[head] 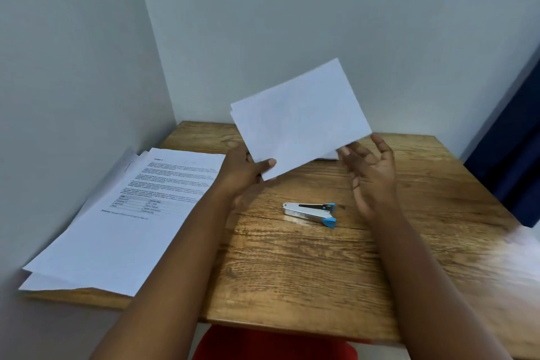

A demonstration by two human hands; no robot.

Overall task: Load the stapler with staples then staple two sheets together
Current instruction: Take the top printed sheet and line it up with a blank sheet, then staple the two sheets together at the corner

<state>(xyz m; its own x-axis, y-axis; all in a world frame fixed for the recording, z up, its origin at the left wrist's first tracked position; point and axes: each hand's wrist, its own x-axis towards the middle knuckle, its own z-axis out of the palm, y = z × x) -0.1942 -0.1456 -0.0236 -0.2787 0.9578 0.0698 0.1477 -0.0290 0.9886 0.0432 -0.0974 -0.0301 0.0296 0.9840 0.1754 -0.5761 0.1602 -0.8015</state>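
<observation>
My left hand [244, 169] pinches the lower left corner of small white sheets [301, 117] and holds them up above the wooden table [292, 266]. At least two edges show at their upper left corner. My right hand [369, 172] is spread with relaxed fingers just right of the sheets, fingertips near their lower right edge, holding nothing. A silver stapler with blue ends [309, 213] lies on its side on the table below and between my hands. No staples are in view.
A stack of printed pages [125, 213] covers the table's left part, against the wall. A dark blue object [514, 155] stands at the right edge. Something red [271, 345] shows below the table's front edge.
</observation>
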